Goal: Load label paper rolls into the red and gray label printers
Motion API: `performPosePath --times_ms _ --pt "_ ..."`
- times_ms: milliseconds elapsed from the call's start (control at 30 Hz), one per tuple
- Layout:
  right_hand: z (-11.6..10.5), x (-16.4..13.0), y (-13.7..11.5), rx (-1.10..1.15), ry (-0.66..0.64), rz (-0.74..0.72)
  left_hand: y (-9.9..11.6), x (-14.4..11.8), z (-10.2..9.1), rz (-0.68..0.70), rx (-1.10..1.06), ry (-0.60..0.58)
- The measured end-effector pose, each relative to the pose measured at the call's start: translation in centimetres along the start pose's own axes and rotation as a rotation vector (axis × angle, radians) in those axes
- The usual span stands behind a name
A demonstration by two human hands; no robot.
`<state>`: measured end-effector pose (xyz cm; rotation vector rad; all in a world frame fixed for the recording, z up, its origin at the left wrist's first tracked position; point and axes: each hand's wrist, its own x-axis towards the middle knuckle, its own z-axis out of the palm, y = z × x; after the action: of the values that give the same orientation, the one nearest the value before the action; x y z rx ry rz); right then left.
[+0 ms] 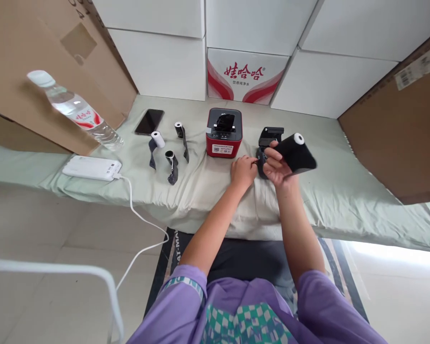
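Black roll point(296, 152) within right-hand fingers point(272, 154)

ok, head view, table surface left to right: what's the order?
Water bottle → power bank → phone → three small rolls → red printer → left hand → right hand holding a black roll.

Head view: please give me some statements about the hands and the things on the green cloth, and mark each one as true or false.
1. The right hand holds a black roll. True.
2. The red printer lies on the floor. False: it stands on the green cloth.
3. The water bottle is left of the phone. True.
4. The left hand holds the phone. False: it is at the black device, far from the phone.
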<state>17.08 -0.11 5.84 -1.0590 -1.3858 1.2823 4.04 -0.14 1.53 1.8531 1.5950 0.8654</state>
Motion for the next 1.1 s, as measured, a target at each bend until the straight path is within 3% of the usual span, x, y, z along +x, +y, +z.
performPosePath --times_ms 167,267,367,600,967,1100 --pt "-5.0 1.3 -0.6 -0.111 0.089 -0.034 0.2 -0.5 -0.2 -0.007 0.005 0.041" --pt "-7.1 2.9 -0.5 -0.129 0.169 -0.099 0.0 -0.4 -0.1 -0.016 0.008 0.035" --pt "-8.4 4.1 0.5 -0.317 0.216 -0.171 -0.2 -0.3 -0.1 -0.011 0.016 0.026" --pt "-8.2 4.7 3.0 -0.605 0.160 -0.191 -0.2 -0.3 -0.3 0.006 0.026 0.039" --pt "-7.7 4.0 3.2 -0.779 0.132 -0.215 -0.1 -0.4 -0.4 0.001 0.007 0.047" --pt "-7.1 4.5 3.0 -0.785 0.295 -0.263 -0.1 -0.4 -0.4 0.009 0.006 0.049"
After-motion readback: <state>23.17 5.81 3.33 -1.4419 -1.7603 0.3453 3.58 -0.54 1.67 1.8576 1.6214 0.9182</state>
